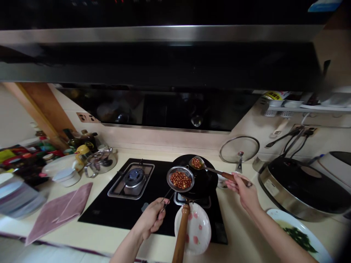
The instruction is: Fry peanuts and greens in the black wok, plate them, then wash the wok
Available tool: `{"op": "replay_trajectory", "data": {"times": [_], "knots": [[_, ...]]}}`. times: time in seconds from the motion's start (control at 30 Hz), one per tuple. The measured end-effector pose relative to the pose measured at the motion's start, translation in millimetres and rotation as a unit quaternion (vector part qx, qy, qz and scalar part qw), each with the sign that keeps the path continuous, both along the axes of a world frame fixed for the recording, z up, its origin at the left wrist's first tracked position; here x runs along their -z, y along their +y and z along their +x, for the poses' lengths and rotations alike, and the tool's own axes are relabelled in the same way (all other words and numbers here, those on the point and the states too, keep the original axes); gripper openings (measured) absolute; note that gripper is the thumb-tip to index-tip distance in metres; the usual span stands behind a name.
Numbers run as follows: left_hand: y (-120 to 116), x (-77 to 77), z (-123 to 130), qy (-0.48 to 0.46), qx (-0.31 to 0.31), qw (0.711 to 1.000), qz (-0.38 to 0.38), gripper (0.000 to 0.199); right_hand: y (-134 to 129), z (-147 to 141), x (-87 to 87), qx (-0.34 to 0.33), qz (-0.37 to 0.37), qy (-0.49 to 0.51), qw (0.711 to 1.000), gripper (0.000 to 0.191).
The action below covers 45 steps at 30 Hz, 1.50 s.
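My left hand is closed around the wire handle of a metal strainer, which holds reddish-brown peanuts. In my right hand is the wooden handle of a ladle; more peanuts lie in its bowl. Both are held over a black wok on the right burner, with the ladle bowl just behind and right of the strainer. The wok's wooden handle points toward me and passes over a white plate with pink fruit prints.
At left are a burner, a glass pot, a pink cloth and several bottles. A glass lid leans on the back wall. At right stand a large lidded electric pan and a plate of greens. The range hood hangs above.
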<state>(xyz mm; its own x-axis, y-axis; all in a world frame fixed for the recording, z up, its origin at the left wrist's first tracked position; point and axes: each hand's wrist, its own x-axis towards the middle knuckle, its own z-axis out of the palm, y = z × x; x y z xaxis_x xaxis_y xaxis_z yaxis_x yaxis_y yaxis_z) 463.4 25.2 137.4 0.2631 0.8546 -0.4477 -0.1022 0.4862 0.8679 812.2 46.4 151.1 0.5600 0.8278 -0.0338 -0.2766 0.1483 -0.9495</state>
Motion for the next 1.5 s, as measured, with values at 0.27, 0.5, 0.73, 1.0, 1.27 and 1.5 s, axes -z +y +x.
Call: {"op": "replay_trajectory", "data": {"times": [0.27,0.5,0.73,1.0,1.27,1.5], "knots": [[26.4,13.8,41.4,-0.052,0.014,0.999,-0.004,0.021,-33.2,-8.6,-11.3,-0.040,-0.010,-0.082,0.996,0.046],[30.1,17.0,41.6,-0.076,0.010,0.997,0.006,0.021,-55.7,-11.3,11.4,-0.061,0.057,-0.221,0.972,0.038],[28.5,9.8,24.5,-0.075,0.003,0.997,0.015,0.024,-24.4,14.1,-12.7,-0.010,0.014,-0.255,0.967,0.036],[22.1,-4.4,11.3,-0.060,-0.018,0.998,0.026,0.032,10.2,27.4,7.4,-0.039,-0.085,-0.131,0.987,0.025],[2.3,-13.5,4.4,-0.016,-0.026,0.999,0.019,0.045,20.3,-30.2,68.5,-0.032,-0.040,-0.017,0.999,0.048],[-10.8,-14.7,-5.5,0.007,-0.016,1.000,0.007,0.055,23.8,-38.1,59.8,-0.025,-0.020,0.067,0.997,0.055]]}}
